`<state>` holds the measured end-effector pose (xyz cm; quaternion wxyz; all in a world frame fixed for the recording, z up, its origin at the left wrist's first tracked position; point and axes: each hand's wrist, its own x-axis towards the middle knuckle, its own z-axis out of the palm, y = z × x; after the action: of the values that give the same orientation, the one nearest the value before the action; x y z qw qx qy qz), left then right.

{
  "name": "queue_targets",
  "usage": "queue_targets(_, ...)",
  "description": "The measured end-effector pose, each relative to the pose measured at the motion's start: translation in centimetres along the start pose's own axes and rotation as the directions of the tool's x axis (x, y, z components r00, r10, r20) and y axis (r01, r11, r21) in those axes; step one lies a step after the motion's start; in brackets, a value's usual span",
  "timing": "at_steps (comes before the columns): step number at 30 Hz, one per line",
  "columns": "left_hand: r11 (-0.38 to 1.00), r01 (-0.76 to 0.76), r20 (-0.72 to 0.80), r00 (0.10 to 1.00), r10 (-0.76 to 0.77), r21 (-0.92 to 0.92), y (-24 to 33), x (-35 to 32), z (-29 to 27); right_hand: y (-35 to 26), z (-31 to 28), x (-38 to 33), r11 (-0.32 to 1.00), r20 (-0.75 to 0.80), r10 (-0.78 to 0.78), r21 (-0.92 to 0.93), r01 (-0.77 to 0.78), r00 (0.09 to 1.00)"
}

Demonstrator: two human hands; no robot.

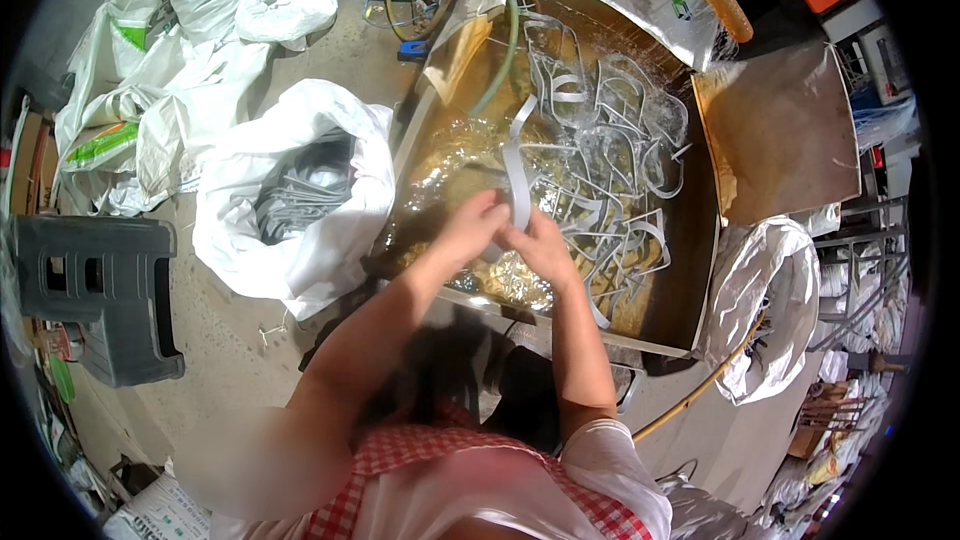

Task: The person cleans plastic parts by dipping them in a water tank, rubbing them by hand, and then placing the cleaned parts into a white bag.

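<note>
My left hand (pixel 470 225) and right hand (pixel 540 243) met over the tub (pixel 690 270) of water, both closed on one grey strip (pixel 517 175) that rose above them, more strips (pixel 620 160) soaking beyond, a white sack (pixel 300 190) at left.

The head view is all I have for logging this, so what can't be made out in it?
- Left hand and right hand: their fingers overlap, hiding the grip on the grey strip.
- Basin bottom: hidden by glare and strips.
- White sack: grey contents shadowed, unclear.
- Picture rim: dark, bent by fisheye.
</note>
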<state>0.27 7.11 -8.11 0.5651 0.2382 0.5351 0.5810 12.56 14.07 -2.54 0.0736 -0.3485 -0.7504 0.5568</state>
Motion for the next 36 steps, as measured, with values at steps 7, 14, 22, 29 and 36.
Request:
queue_targets(7,0.997,-0.063,0.170,0.983,0.070,-0.047,2.8,-1.2,0.2,-1.0,-0.6,-1.0,0.992,0.023,0.058,0.107,-0.060,0.998)
queue_targets(14,0.390,-0.140,0.049,0.971,0.233,0.910,5.8,-3.7,0.0,0.7,-3.4,-2.0,0.997,-0.406,0.016,0.074,0.015,0.914)
queue_targets(22,0.384,-0.349,0.003,0.743,0.669,0.855,3.7,-1.9,0.2,0.5,1.5,-1.0,0.806,0.205,-0.053,0.587,-0.079,0.977)
queue_targets(29,0.960,-0.080,-0.401,0.916,-0.035,-0.268,3.1,-1.6,0.4,2.6,5.5,0.4,0.968,-0.181,-0.252,-0.041,0.249,0.951)
queue_targets(36,0.937,0.062,-0.149,0.982,-0.119,-0.345,4.8,-1.7,-1.8,6.1,-2.0,2.5,0.996,-0.149,0.000,-0.091,-0.014,0.989)
